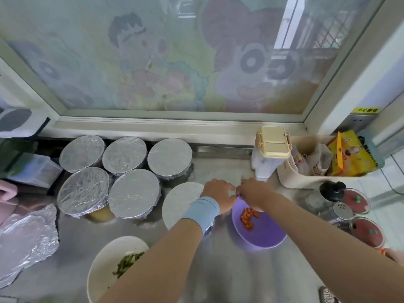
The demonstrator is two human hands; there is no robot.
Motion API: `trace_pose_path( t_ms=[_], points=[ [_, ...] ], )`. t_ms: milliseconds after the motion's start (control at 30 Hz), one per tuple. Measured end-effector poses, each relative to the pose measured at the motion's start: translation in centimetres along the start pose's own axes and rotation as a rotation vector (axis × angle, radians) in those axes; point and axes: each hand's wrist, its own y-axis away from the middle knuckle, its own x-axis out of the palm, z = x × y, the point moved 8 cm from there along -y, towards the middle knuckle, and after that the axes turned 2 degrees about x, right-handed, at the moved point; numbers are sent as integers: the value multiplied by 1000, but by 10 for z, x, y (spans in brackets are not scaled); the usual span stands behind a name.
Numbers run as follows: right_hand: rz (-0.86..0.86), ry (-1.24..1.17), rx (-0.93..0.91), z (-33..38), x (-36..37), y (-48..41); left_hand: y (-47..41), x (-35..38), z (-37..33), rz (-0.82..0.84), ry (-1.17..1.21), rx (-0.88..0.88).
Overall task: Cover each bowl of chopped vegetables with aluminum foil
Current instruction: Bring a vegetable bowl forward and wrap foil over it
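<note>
A purple bowl [262, 234] with orange carrot cubes stands uncovered on the steel counter. My left hand [218, 194], with a blue wristband, and my right hand [253, 191] meet at its far rim, fingers curled and pinching the rim. Just to its left is a foil-covered bowl [181, 204], partly under my left wrist. Several more foil-covered bowls [133, 193] cluster at the back left. A white bowl [105, 259] of chopped green vegetables sits uncovered near the front. A crumpled foil sheet [26, 237] lies at the far left.
A cream bin [290, 176] of packets and a cream-lidded container [273, 143] stand at the back right. Red-lidded jars [367, 232] and a shaker [343, 212] line the right edge. The window sill [175, 127] runs along the back.
</note>
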Motion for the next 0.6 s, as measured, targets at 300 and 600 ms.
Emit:
trace_pose_path(
  t_ms=[300, 600],
  points=[
    [305, -208, 38, 50, 0, 28, 44, -25, 57, -161, 140, -111],
    [-16, -308, 11, 140, -11, 26, 96, -29, 131, -179, 213, -409]
  ],
)
